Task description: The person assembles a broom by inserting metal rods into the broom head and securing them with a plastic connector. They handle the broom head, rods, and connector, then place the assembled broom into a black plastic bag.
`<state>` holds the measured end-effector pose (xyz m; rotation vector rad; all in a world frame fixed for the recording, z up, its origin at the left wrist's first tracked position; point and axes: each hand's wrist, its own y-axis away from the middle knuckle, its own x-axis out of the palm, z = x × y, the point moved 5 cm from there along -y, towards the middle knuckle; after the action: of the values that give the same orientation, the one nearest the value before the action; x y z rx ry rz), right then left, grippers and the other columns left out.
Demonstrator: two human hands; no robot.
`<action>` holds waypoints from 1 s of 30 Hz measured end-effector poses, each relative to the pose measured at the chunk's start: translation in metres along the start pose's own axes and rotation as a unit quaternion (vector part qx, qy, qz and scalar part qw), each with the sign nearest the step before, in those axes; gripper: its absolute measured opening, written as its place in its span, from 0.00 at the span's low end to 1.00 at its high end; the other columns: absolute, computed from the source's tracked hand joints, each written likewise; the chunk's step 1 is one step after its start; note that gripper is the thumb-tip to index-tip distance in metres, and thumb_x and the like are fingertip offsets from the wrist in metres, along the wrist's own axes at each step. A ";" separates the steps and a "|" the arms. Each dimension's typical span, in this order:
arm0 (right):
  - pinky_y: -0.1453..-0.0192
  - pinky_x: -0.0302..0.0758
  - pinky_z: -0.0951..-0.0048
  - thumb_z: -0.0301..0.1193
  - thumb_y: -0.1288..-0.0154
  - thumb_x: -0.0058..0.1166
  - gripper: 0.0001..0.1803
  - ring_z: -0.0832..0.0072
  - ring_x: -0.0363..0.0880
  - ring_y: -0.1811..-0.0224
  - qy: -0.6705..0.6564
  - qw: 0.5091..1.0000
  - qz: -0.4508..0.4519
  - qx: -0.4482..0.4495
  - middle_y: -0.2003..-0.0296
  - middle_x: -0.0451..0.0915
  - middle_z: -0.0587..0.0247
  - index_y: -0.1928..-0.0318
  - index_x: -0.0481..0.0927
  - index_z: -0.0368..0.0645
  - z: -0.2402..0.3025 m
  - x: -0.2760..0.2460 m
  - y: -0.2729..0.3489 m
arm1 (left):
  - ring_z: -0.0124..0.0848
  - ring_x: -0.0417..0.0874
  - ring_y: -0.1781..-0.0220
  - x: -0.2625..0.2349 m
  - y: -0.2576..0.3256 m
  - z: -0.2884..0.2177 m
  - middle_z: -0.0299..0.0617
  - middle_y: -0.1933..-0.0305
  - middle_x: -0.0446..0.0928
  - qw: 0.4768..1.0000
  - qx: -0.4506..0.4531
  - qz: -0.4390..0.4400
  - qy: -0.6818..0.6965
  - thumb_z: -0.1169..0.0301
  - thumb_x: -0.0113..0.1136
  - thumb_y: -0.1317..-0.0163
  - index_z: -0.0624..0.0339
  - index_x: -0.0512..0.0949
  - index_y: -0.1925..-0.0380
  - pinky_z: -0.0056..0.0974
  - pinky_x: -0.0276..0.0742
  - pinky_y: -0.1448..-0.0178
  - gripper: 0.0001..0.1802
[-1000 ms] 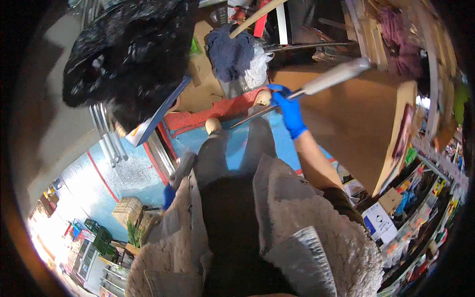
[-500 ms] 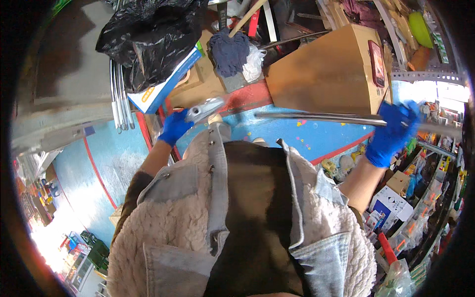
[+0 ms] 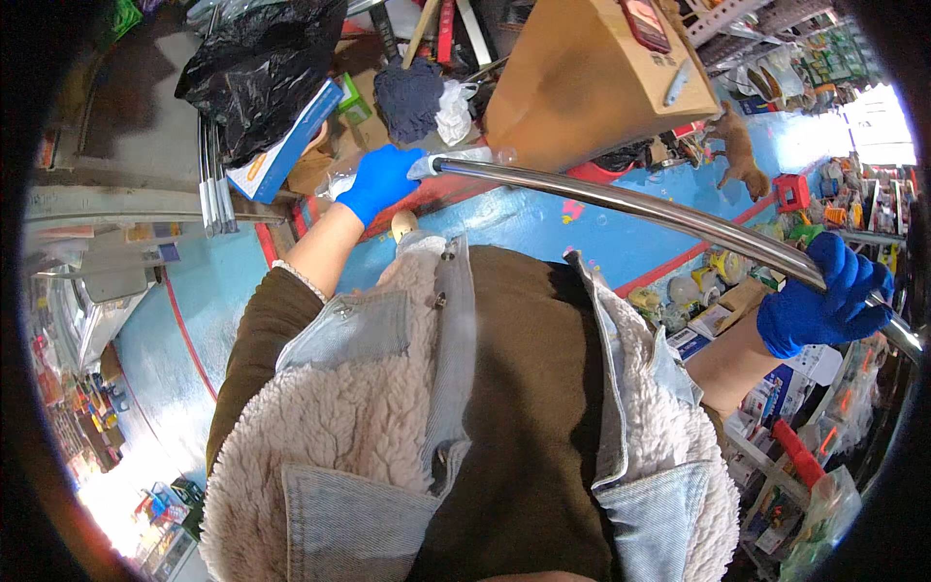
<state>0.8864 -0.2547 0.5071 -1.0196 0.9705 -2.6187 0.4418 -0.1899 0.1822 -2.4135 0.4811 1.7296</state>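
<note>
A long shiny metal tube (image 3: 630,199) slants across in front of me, from the middle down to the right edge. My right hand (image 3: 824,296), in a blue glove, is closed around its right part, fingers wrapped over it. At the tube's other end, my blue-gloved left hand (image 3: 381,182) is closed on a crumpled clear plastic sleeve (image 3: 475,155). The tube's tip meets the plastic just right of the left fingers; whether it goes inside is unclear.
A large cardboard box (image 3: 567,82) stands ahead, with a phone (image 3: 645,24) and a marker (image 3: 677,82) on it. A black plastic bag (image 3: 262,73) and a blue-white box (image 3: 284,145) lie at left. A tan animal (image 3: 740,155) lies on the blue floor (image 3: 543,218). Packaged goods crowd the right.
My left hand has moved right and up with the plastic, to the tube's end. My right hand has come lower and further right, tilting the tube. The view has shifted.
</note>
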 end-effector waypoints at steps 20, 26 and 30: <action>0.69 0.59 0.75 0.37 0.32 0.45 0.11 0.84 0.53 0.84 -0.055 0.981 -0.173 0.068 0.87 0.56 0.78 0.65 0.74 0.43 -0.034 -0.050 -0.002 | 0.49 0.77 0.62 -0.015 -0.032 -0.060 0.51 0.65 0.76 0.990 0.091 -0.071 -0.074 0.63 0.63 0.55 0.52 0.77 0.58 0.50 0.73 0.60 0.20; 0.47 0.70 0.66 0.32 0.46 0.59 0.22 0.67 0.75 0.57 0.234 0.957 0.064 0.159 0.63 0.77 0.59 0.51 0.73 0.34 -0.011 -0.051 0.027 | 0.50 0.77 0.64 -0.010 -0.023 -0.045 0.52 0.68 0.76 0.987 0.127 0.077 -0.053 0.64 0.66 0.58 0.49 0.78 0.58 0.49 0.73 0.61 0.22; 0.54 0.73 0.71 0.33 0.47 0.61 0.20 0.71 0.77 0.62 0.319 0.918 -0.016 0.235 0.63 0.79 0.58 0.56 0.77 0.35 -0.011 -0.051 0.058 | 0.49 0.78 0.65 -0.006 -0.011 -0.036 0.50 0.69 0.78 0.991 0.096 0.070 -0.054 0.66 0.67 0.62 0.50 0.80 0.64 0.49 0.74 0.61 0.19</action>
<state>0.9130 -0.2747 0.4369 -0.0591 0.3492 -3.0423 0.4761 -0.1890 0.1985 -2.1870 0.7809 1.7668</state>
